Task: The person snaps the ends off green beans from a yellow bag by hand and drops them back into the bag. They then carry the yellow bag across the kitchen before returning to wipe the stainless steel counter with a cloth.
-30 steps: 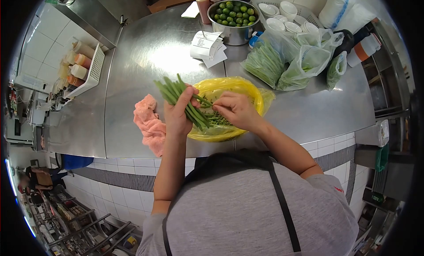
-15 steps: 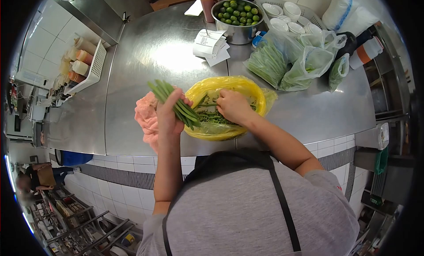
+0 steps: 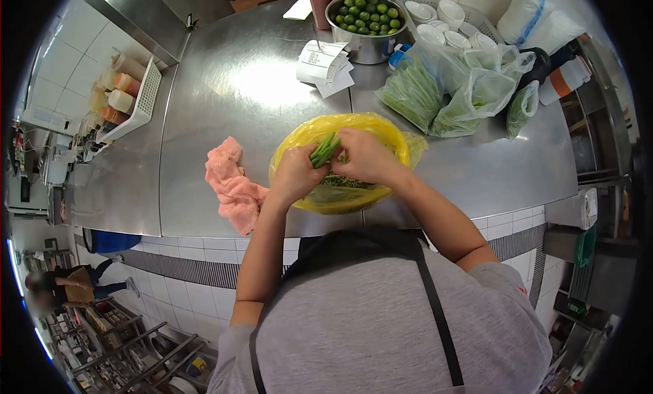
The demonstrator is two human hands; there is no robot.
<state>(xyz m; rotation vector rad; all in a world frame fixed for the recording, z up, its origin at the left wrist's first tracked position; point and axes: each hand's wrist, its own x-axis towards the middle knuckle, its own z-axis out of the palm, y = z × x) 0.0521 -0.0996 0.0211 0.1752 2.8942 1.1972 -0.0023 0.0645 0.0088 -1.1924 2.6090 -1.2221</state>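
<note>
A bundle of green beans (image 3: 326, 150) is gripped in my left hand (image 3: 296, 175), its ends pointing up and to the right. Close against it, my right hand (image 3: 369, 156) has its fingers bent together at the beans; whether a piece is pinched there is hidden. Both hands are over a yellow basin (image 3: 291, 137) that looks lined with thin plastic. Small green trimmings (image 3: 342, 182) lie inside it, partly covered by my hands. To the left of the basin, a crumpled pink cloth (image 3: 233, 186) rests on the steel table (image 3: 197, 122).
Bags of green vegetables (image 3: 415, 95) sit at the right. Behind are a steel pot of small green limes (image 3: 367, 47), paper slips (image 3: 323, 64) and white dishes (image 3: 450, 14). A white basket (image 3: 144, 101) of bottles stands left. A person (image 3: 75, 285) is at far left.
My left hand has brought the bean bundle rightward from above the cloth to over the basin, meeting my right hand, which has risen slightly. The pink cloth is now uncovered.
</note>
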